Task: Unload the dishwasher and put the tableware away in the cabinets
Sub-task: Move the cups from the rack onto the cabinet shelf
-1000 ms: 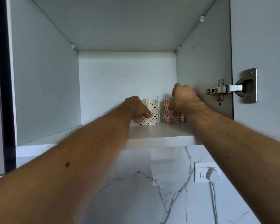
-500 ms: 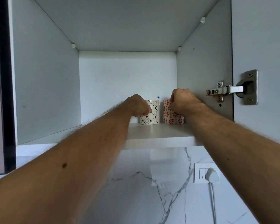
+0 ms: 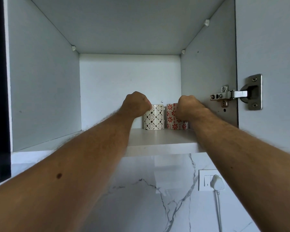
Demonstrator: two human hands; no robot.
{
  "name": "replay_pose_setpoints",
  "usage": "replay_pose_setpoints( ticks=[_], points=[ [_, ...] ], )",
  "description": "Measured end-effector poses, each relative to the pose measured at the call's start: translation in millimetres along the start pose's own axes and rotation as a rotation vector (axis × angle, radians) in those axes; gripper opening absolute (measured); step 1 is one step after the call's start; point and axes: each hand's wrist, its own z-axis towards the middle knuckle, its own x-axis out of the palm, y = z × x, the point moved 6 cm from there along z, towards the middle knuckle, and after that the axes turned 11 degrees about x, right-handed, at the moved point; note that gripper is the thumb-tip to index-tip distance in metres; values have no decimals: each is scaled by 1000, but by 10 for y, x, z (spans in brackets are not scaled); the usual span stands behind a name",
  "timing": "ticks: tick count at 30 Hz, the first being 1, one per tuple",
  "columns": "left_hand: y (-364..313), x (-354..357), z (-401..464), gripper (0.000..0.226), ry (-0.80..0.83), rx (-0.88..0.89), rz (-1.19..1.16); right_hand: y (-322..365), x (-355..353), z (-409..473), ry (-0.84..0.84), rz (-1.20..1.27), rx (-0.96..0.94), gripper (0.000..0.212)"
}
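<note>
We see two mugs upright on the cabinet shelf [image 3: 157,139], side by side at the back. Left hand [image 3: 136,104] grips the black mug [image 3: 154,118], right hand [image 3: 188,107] grips the red mug [image 3: 172,117].

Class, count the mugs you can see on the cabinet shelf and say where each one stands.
2. The black-patterned mug stands by the left hand; the red-flowered mug stands to its right, partly behind the right hand. The arms could hide more.
</note>
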Motion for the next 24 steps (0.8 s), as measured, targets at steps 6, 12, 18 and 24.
replay_pose_setpoints(
  ticks=[6,12,18,24],
  points=[
    [-36,-44,-35,6,-3,29,24,-5,-4,-37,18,-1,-6,22],
    [-49,-24,-113,10,68,18,60,-11,-15,-94,39,-10,-13,22],
    [-154,-62,-211,10,111,89,48,4,31,-195,164,-20,-16,25],
    [-175,-48,-268,12,227,126,178,136,-35,-390,212,-183,-93,33]
  ],
)
